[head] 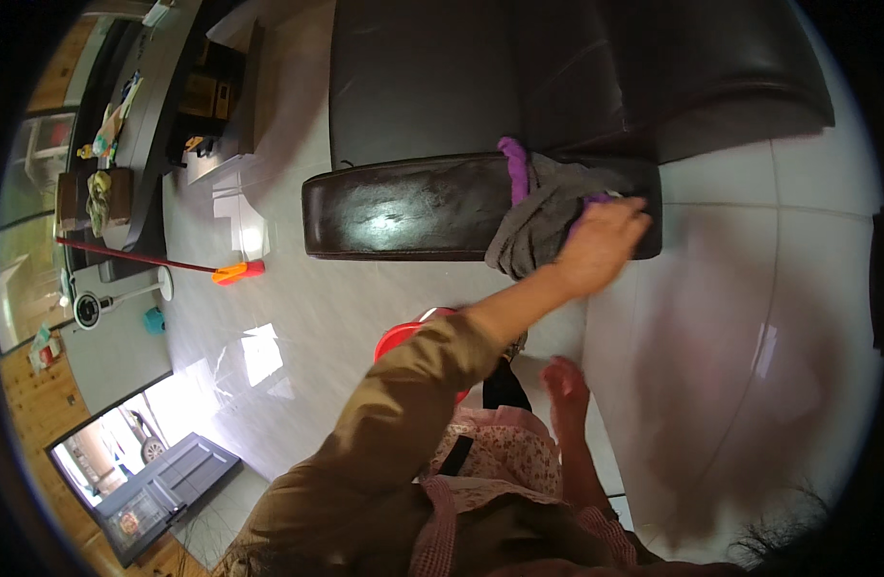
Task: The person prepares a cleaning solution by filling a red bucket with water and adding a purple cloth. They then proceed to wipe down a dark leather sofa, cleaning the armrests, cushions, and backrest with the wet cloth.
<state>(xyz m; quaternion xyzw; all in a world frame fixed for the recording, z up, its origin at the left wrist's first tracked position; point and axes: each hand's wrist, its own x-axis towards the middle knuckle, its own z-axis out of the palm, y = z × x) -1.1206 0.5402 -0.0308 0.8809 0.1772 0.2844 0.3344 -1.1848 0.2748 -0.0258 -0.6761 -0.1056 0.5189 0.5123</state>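
My left hand [602, 245] reaches across to the right and presses on a bunched grey cloth [536, 216] with a purple edge. The cloth lies over the right part of a glossy dark brown leather sofa armrest [384, 213], and part of it hangs over the near side. My fingers partly hide the purple edging. Lower down, my right hand [566, 382] hangs beside my body, its fingers loosely bent and nothing visible in it. Under my left forearm, a red plastic basin or bucket [395, 339] stands mostly hidden.
The sofa's dark leather seat [427, 79] extends beyond the armrest. Glossy floor tiles [305, 317] surround me. At the left are a broom [236, 272], a white pedestal fan [88, 309], a low cabinet [150, 94] with objects on it, and an open grey door [171, 490].
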